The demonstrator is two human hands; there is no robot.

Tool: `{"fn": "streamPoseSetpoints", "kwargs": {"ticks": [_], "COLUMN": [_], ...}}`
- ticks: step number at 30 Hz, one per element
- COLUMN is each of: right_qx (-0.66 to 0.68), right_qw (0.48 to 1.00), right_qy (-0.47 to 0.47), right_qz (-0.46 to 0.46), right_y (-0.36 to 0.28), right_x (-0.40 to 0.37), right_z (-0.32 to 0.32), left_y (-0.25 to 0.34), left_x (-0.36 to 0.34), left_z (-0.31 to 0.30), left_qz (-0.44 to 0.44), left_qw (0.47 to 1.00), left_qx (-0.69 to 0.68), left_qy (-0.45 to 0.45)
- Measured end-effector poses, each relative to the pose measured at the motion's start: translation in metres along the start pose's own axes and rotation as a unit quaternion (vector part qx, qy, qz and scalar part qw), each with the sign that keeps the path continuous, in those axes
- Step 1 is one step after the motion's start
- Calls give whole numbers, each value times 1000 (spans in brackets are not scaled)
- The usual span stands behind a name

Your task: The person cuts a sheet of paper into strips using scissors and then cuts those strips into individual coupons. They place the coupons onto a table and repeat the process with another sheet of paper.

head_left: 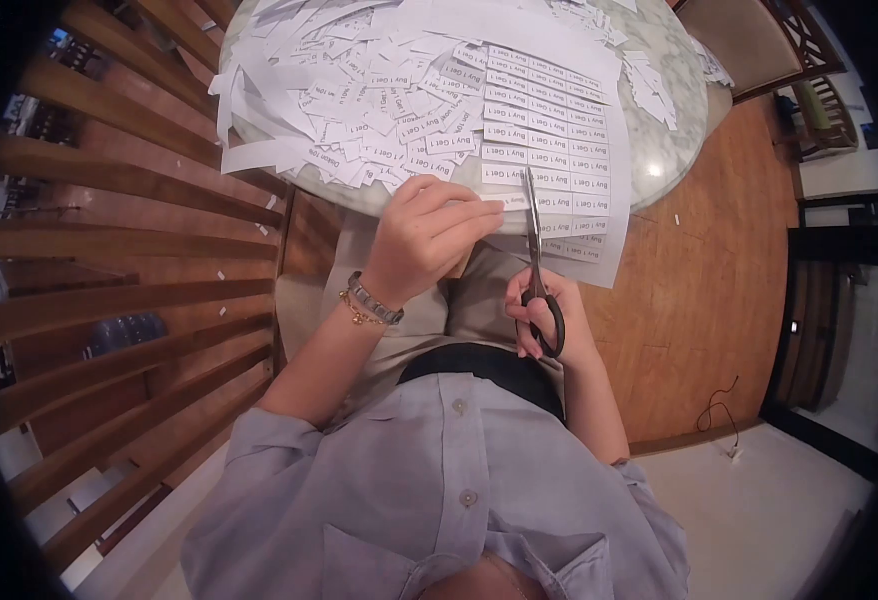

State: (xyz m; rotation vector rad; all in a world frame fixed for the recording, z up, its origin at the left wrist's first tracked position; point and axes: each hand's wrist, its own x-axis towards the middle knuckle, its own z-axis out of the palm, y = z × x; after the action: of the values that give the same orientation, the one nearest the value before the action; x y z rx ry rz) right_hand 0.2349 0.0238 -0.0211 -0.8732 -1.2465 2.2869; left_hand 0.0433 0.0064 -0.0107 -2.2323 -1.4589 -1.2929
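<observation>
My left hand (431, 232) is closed in a pinch, fingertips on the end of a small printed paper slip (510, 202) at the left edge of a coupon sheet (564, 140). Rows of "Buy 1 Get 1" boxes cover that sheet, which hangs over the near edge of the table. Black-handled scissors (534, 248) are gripped in my right hand (571, 318), with fingers through the handle loops. Their blades point away from me and lie over the sheet's left column, beside the pinched slip. Left of the sheet spreads a heap of cut paper slips (399, 125).
The round marble table (674, 165) has more paper scraps (649, 88) at its right side. A wooden slatted railing (129, 240) runs along my left. At the upper right stands a chair (744, 45). A thin cable (724, 410) lies on the floor.
</observation>
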Motion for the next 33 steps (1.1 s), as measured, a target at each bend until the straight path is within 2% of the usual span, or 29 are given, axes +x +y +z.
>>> {"fn": "streamPoseSetpoints", "kwargs": {"ticks": [3,5,7,9,16,18,23,25,33], "right_qx": [-28,37,33,37,34,33,35,32,44], "right_qw": [1000,996,996,996,995,995,995,996,993], "right_qy": [-14,-65,-64,-64,-70,-79,-90,-83,-108], "right_qz": [-3,-53,-52,-56,-56,-54,-36,-6,28], "right_y": [5,8,7,8,8,8,5,1,0], "right_x": [0,0,-2,-2,-11,-13,-22,-29,-43], "right_z": [-4,-6,-6,-7,-8,-8,-10,-10,-13], "left_y": [-11,-21,-28,-32,2,5,9,9,6], "left_x": [6,7,7,9,18,14,4,-3,-2], "left_z": [-13,-21,-28,-31,-20,-11,-6,-1,0], "left_qz": [11,11,12,-23,-54,-52,-61,-60,-68], "left_qw": [999,997,996,992,993,987,990,995,992], "left_qx": [51,70,88,107,44,44,9,-21,-77], "left_qy": [15,21,28,-62,-96,-143,-123,-80,-67]}}
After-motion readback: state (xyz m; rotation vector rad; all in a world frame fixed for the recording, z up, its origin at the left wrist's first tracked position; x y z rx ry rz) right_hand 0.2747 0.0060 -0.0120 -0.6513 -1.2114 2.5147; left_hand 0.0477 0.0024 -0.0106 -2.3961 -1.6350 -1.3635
